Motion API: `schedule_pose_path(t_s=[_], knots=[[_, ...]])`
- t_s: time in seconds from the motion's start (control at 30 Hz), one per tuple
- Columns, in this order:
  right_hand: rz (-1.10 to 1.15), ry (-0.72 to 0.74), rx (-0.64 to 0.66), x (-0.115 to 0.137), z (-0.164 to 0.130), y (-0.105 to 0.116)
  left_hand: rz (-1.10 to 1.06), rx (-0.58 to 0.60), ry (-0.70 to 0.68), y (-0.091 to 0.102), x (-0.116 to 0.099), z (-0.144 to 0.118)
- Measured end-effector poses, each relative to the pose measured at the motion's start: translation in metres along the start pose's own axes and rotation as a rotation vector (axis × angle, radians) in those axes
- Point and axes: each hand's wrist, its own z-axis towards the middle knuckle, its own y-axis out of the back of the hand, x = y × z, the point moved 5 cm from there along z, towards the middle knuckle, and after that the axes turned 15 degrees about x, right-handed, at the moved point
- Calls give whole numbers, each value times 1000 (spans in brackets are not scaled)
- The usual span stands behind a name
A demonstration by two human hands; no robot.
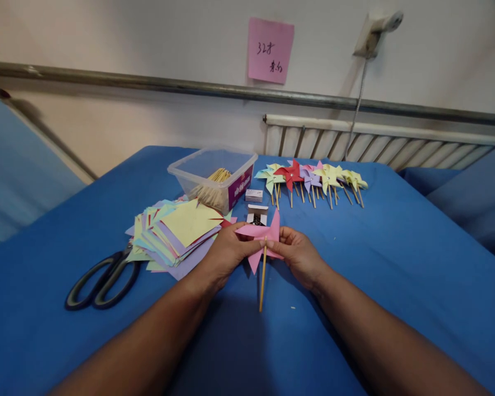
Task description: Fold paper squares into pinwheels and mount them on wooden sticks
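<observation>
Both my hands hold a pink paper pinwheel (260, 235) over the blue cloth. My left hand (226, 253) pinches its left side, and my right hand (299, 254) pinches its right side. A thin wooden stick (263, 278) hangs down from the pinwheel's middle, between my two hands. Just behind the pinwheel sits a small open white box (257, 214) with dark small pieces inside.
A stack of coloured paper squares (177, 231) lies left of my hands, with black scissors (103, 278) further left. A clear plastic tub (213, 175) holds wooden sticks. Several finished pinwheels (311, 179) lie in a row at the back. A pink note (270, 50) hangs on the wall.
</observation>
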Motion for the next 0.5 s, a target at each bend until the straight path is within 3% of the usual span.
schedule_pose_path(t_s=[0.5], knots=[[7, -14, -11, 1, 1, 2, 10, -40, 69, -1, 1, -1]])
